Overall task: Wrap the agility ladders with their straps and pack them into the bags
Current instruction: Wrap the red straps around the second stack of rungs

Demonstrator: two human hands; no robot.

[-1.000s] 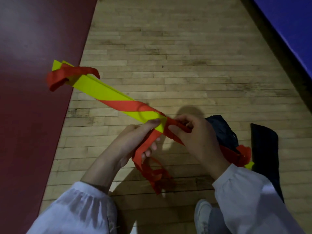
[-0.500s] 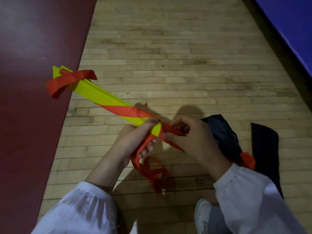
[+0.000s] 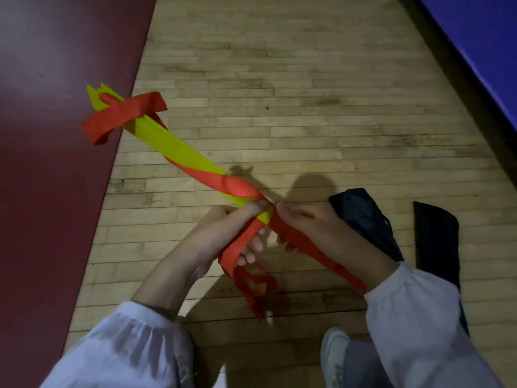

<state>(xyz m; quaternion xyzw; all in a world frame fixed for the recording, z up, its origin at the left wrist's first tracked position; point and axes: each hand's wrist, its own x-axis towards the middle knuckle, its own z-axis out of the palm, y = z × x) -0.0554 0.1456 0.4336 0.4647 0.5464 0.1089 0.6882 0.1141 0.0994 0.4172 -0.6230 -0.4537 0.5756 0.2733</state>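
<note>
Ladder bundle (image 3: 173,147) is pointing diagonally to upper left. Left hand (image 3: 223,233) is gripping its near end; right hand (image 3: 316,231) is pinching the strap (image 3: 237,189).

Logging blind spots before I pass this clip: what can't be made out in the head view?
Head view:
- strap: its tail runs below the right hand to the right sleeve, which hides the end.
- ladder: rungs stacked, count unreadable; the left hand covers part of its near end.
- near bag, far bag: too dark to tell open or filled; hand and sleeve overlap them.
</note>
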